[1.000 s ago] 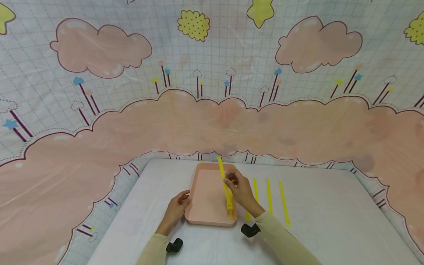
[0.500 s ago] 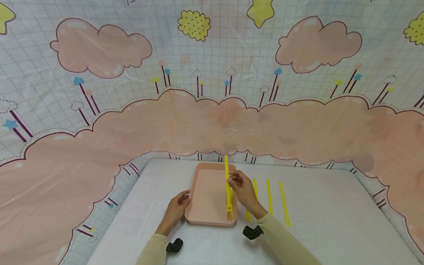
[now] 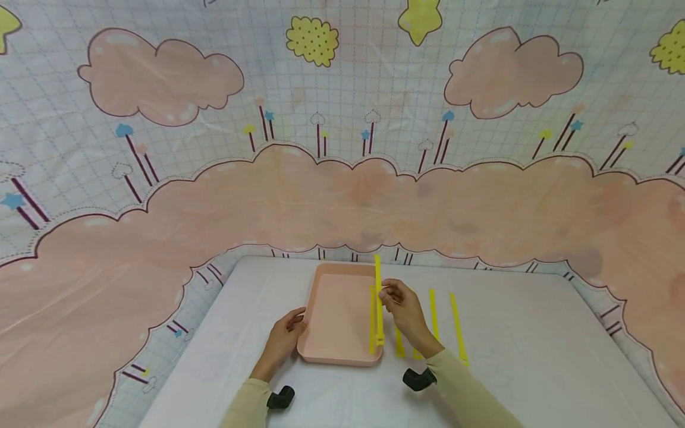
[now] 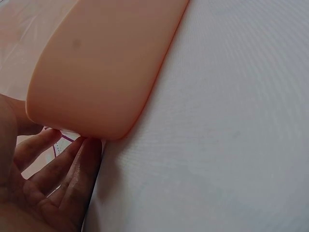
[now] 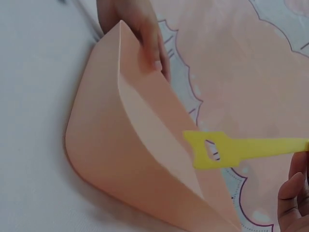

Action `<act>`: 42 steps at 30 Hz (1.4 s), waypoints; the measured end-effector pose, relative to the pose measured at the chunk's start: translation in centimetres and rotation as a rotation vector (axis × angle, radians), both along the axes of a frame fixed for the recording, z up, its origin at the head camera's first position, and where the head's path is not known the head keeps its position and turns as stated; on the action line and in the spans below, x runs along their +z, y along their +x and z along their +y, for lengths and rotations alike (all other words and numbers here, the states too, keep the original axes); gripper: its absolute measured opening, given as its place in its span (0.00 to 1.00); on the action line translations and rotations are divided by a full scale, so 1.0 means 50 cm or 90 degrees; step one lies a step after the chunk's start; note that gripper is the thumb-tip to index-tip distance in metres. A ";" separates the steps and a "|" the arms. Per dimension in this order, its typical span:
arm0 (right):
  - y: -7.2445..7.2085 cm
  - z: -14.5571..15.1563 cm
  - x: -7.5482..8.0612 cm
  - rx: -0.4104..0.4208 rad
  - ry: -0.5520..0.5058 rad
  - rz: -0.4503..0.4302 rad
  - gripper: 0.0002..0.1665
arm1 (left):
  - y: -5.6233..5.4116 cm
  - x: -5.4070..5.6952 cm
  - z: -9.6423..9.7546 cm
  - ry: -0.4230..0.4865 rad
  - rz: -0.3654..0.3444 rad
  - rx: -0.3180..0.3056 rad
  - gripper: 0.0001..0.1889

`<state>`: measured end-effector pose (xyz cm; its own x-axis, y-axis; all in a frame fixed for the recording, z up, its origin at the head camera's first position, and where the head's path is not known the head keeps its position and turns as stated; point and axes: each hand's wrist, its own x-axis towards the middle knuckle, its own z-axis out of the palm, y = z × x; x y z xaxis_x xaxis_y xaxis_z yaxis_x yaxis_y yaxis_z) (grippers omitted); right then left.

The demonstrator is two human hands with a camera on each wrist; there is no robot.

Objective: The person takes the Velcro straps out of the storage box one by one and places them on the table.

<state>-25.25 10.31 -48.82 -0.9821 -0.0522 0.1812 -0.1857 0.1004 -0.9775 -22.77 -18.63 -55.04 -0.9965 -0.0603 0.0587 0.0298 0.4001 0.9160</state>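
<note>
My right hand (image 3: 405, 309) pinches a yellow cable tie (image 3: 378, 315) upright over the right rim of a shallow pink tray (image 3: 337, 321). In the right wrist view, the tie's slotted head (image 5: 212, 150) hangs over the tray, and the right fingers (image 5: 294, 193) grip its strap at the frame's edge. Another yellow cable tie (image 3: 372, 336) lies inside the tray along its right wall. At the tray's left side, my left hand (image 3: 283, 340) holds the edge. Seen from the left wrist, its fingers (image 4: 89, 159) touch the tray's outer wall.
Several more yellow cable ties lie side by side right of the tray, the outermost tie (image 3: 459, 330) farthest right; the right hand and forearm partly cover others. All rest on a white table (image 3: 535, 345). A patterned cloth (image 3: 342, 208) hangs behind it.
The right hand has moved rightward with its cable tie, from over the tray's inside to its right rim, and the tie has straightened upright. The left hand and tray stay put.
</note>
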 end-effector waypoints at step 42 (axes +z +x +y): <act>0.050 0.163 -0.020 -0.049 -0.038 -0.144 0.19 | -0.002 -0.002 -0.003 -0.001 -0.004 0.004 0.20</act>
<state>-22.73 18.44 -49.81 -0.9986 0.0288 -0.0435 0.0448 0.0471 -0.9979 -22.88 -18.80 -55.11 -0.9964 -0.0663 0.0519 0.0209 0.4024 0.9152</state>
